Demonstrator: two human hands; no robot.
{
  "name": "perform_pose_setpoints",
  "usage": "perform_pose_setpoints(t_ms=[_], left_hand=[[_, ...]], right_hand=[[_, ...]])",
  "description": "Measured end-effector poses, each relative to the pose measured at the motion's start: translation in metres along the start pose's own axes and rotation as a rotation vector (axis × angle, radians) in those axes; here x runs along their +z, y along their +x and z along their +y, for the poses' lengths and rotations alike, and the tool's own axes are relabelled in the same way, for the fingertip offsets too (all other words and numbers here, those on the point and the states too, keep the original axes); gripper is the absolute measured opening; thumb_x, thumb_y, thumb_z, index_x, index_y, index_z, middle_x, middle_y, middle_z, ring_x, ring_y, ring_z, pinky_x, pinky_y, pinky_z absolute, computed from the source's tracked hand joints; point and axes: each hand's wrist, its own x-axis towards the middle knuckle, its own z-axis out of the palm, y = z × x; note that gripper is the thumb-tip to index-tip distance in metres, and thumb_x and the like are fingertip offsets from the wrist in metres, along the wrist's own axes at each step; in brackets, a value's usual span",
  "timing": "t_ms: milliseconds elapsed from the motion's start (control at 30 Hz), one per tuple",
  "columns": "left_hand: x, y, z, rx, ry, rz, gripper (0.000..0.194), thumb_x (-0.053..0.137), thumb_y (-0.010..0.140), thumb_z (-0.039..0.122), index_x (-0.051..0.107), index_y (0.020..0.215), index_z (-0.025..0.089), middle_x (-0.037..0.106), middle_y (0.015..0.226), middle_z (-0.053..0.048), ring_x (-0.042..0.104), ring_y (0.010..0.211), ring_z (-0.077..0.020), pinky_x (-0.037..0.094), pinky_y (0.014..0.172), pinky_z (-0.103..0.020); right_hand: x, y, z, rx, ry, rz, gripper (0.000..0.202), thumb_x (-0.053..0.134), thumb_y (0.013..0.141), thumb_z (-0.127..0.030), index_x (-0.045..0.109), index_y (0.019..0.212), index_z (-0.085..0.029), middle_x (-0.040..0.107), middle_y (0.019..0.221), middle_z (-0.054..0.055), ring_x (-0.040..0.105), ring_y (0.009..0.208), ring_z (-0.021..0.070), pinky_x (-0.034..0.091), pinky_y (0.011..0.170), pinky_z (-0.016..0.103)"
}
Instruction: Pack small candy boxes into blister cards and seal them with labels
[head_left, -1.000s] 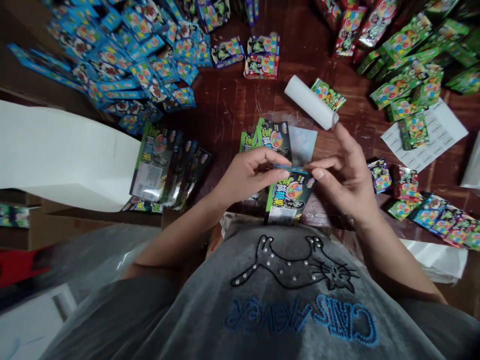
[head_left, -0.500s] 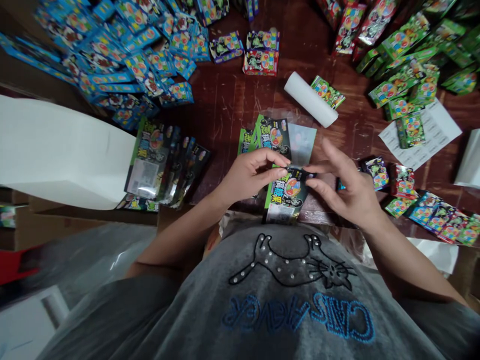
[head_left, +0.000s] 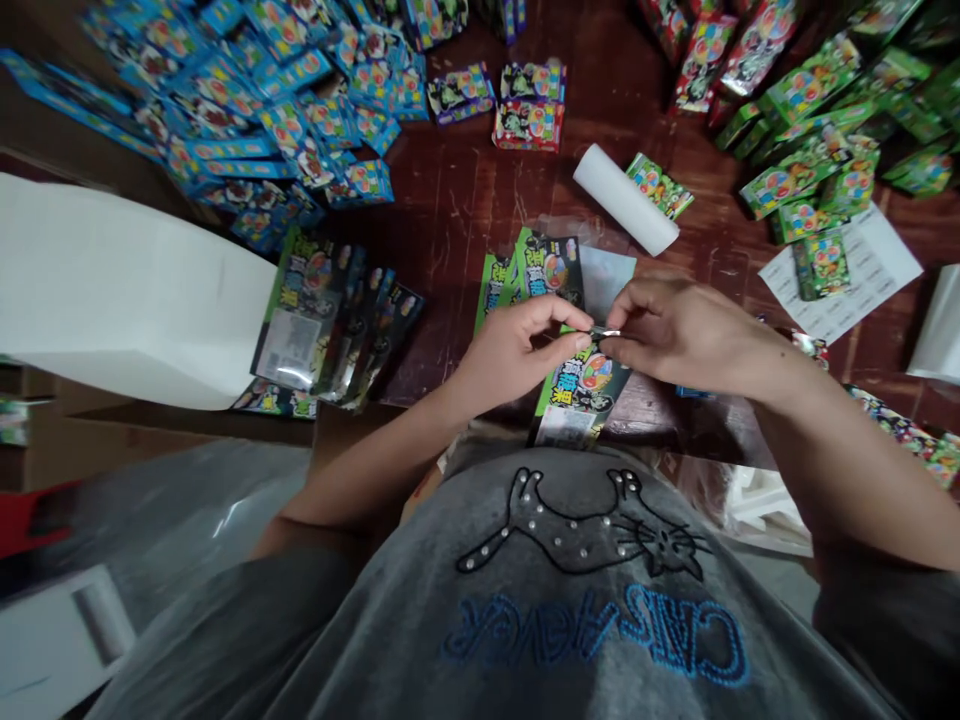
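A black and green printed pouch (head_left: 581,385) hangs upright in front of my chest, its top edge between both hands. My left hand (head_left: 506,350) pinches the left part of that edge between thumb and fingers. On the other side, my right hand (head_left: 679,335) is closed on the right part, thumb below and curled fingers above. A shiny strip of the edge shows between the fingertips. Behind the hands lie more green and black pouches (head_left: 551,268), with a pale translucent sheet (head_left: 606,277) beside them.
Blue boxes (head_left: 292,70) are heaped at the back left, green boxes (head_left: 810,85) at the back right. Several filled pouches (head_left: 300,310) stand at the left. A white roll (head_left: 626,200) and a label sheet (head_left: 877,265) lie on the dark red table (head_left: 450,220).
My right hand has turned over and closed in on the pouch's top edge, its fingers now curled. My left hand keeps its pinch. The view has shifted slightly.
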Motion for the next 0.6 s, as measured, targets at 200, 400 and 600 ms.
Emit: perform_pose_setpoints(t_ms=[200,400,600], left_hand=[[0.006,-0.011,-0.003,0.009,-0.070,0.023,0.015,0.071,0.098,0.027,0.072,0.111,0.022,0.081,0.121,-0.008,0.077,0.112,-0.0194,0.062,0.099,-0.035],[-0.032,-0.041,0.002,0.209,0.113,0.089,0.028,0.060,0.109,0.033,0.067,0.135,0.027,0.069,0.152,-0.011,0.067,0.142,-0.0243,0.056,0.117,-0.047],[-0.143,-0.099,-0.025,-0.297,0.939,0.677,0.117,0.086,0.075,0.081,0.045,0.165,0.019,0.035,0.178,-0.025,0.020,0.170,-0.0478,0.017,0.137,-0.068]], right_hand=[[0.014,-0.014,0.005,-0.190,-0.069,0.256,0.020,0.074,0.097,-0.044,0.073,0.112,-0.030,0.071,0.115,0.011,0.069,0.116,0.0360,0.059,0.105,0.060],[0.023,-0.002,0.015,-0.225,0.120,0.050,0.028,0.068,0.102,-0.052,0.074,0.128,-0.047,0.083,0.113,0.001,0.081,0.091,0.0301,0.068,0.086,0.053],[0.023,0.101,-0.024,-0.071,0.550,0.326,0.017,0.076,0.098,-0.042,0.080,0.112,-0.032,0.080,0.102,0.007,0.071,0.072,0.0196,0.064,0.061,0.037]])
